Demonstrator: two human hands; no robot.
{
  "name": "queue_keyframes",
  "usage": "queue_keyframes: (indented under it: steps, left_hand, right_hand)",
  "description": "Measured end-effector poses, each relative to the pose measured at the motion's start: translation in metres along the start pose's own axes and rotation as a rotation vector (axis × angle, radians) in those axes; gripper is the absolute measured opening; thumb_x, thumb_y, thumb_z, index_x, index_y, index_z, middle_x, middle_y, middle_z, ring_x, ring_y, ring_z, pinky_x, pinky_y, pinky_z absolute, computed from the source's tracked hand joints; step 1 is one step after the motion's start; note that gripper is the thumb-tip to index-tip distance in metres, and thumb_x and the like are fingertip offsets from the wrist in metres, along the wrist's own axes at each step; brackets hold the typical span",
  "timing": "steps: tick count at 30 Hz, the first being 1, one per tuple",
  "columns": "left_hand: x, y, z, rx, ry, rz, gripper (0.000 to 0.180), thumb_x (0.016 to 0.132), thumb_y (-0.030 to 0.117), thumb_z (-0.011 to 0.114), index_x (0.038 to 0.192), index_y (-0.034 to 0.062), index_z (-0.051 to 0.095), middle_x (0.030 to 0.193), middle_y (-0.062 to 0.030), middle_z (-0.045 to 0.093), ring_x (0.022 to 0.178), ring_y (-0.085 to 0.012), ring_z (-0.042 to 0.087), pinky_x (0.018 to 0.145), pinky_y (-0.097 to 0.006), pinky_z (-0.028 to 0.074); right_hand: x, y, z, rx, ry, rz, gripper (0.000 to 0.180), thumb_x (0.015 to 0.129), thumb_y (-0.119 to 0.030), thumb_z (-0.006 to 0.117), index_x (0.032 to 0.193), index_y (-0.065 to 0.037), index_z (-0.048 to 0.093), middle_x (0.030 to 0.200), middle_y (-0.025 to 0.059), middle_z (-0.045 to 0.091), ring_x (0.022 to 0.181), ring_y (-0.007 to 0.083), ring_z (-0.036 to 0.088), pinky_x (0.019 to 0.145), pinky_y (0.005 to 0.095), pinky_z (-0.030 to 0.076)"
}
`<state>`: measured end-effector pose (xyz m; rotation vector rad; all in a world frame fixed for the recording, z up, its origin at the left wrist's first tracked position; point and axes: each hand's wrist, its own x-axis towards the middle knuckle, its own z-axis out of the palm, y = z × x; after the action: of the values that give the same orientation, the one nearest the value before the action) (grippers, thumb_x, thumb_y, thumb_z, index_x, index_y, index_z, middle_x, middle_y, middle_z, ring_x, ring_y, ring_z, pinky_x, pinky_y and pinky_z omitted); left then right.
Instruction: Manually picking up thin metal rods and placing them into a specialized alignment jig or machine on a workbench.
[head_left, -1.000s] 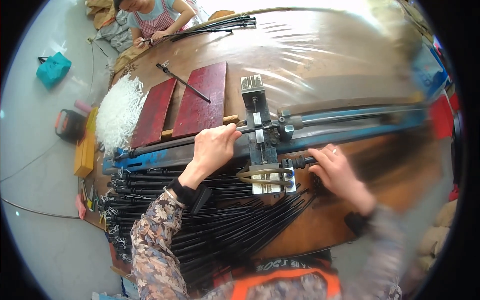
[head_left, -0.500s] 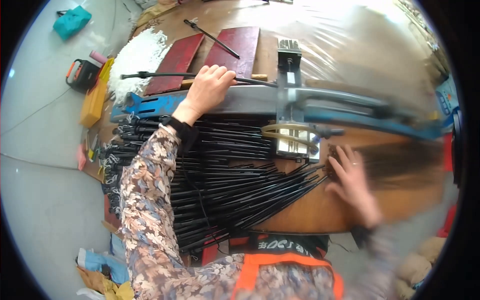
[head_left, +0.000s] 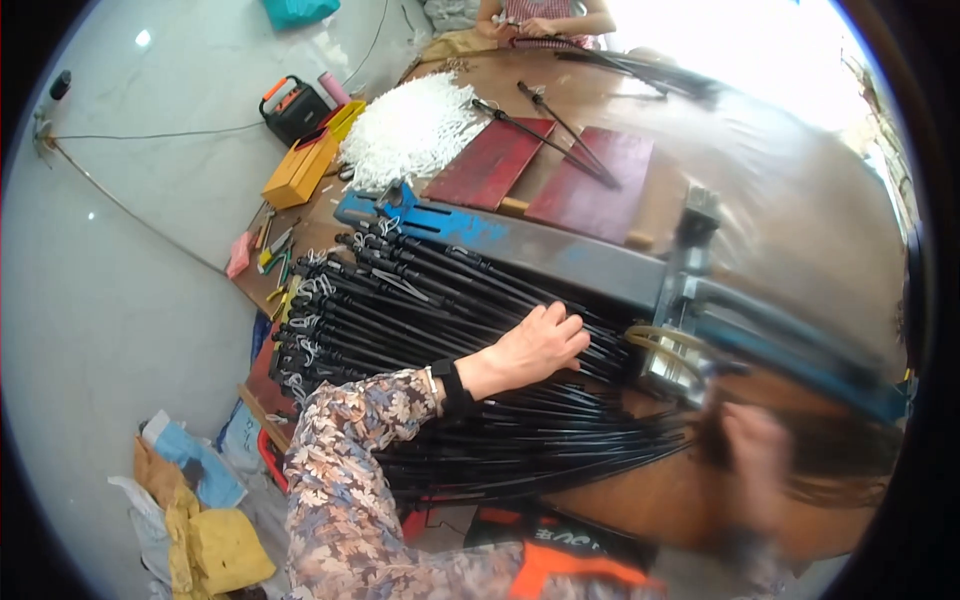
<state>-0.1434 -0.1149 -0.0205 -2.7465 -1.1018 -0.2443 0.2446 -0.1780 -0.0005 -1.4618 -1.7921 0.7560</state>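
A dense pile of thin black rods (head_left: 400, 300) with white string loops at their left ends covers the near part of the table. My left hand (head_left: 540, 345) rests over the rods' right portion, fingers curled down and closed on a black rod; the fingertips are partly hidden. Smeared by motion, my right hand (head_left: 757, 450) is beside a bundle of fine dark strands (head_left: 840, 445), and its fingers cannot be made out. Behind the pile runs a blue and grey metal fixture (head_left: 560, 255), with a clamp block (head_left: 672, 365) and yellowish tube between my hands.
Two more black rods (head_left: 570, 135) lie across dark red boards (head_left: 605, 175) beyond the fixture. White small pieces (head_left: 415, 125) form a heap at the far left, near a yellow box (head_left: 300, 170). Across the table, another person's hands (head_left: 535, 28) hold something dark.
My left hand has let go of the rod above the fixture and come down onto the pile. That rod now lies on the boards beside another. The view has turned and shifted.
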Motion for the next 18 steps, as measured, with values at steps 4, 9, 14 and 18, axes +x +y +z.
queue_keyframes:
  steps: [4,9,14,18]
  left_hand:
    - [-0.004,-0.008,0.009,-0.118,-0.027,0.07,0.013,0.086,0.02,0.067,0.089,0.0096,0.058,0.089,-0.0049,0.056,0.087,-0.0228,0.057,0.071,-0.035,0.046]
    - [0.001,0.013,-0.011,-0.383,-0.192,0.105,0.016,0.085,0.017,0.065,0.1,0.0116,0.062,0.09,-0.0086,0.062,0.086,-0.03,0.066,0.067,-0.041,0.058]
    - [0.033,0.078,-0.031,-0.419,-0.165,0.131,0.02,0.086,0.015,0.062,0.104,0.0091,0.058,0.087,-0.0087,0.06,0.085,-0.0296,0.066,0.061,-0.042,0.058]
    - [0.042,0.1,-0.03,-0.501,-0.109,0.11,0.021,0.09,0.017,0.061,0.109,0.0083,0.058,0.089,-0.011,0.061,0.083,-0.0315,0.066,0.061,-0.042,0.058]
  right_hand:
    - [0.006,0.013,0.002,-0.016,-0.095,0.104,0.017,0.084,-0.007,0.072,0.099,0.002,0.076,0.089,0.0154,0.073,0.085,0.0279,0.067,0.077,0.0356,0.05]
    - [0.009,0.004,-0.002,-0.111,-0.119,-0.082,0.013,0.082,-0.014,0.077,0.09,-0.004,0.077,0.079,0.0141,0.069,0.076,0.0319,0.066,0.069,0.0383,0.051]
    - [-0.006,0.022,0.004,-0.13,-0.309,-0.268,0.014,0.081,-0.017,0.078,0.086,-0.004,0.076,0.077,0.0138,0.068,0.071,0.0318,0.064,0.065,0.0396,0.05]
    - [-0.022,0.017,0.007,0.042,-0.111,-0.166,0.014,0.082,-0.017,0.077,0.081,-0.004,0.074,0.073,0.0142,0.065,0.069,0.0299,0.061,0.063,0.0385,0.047]
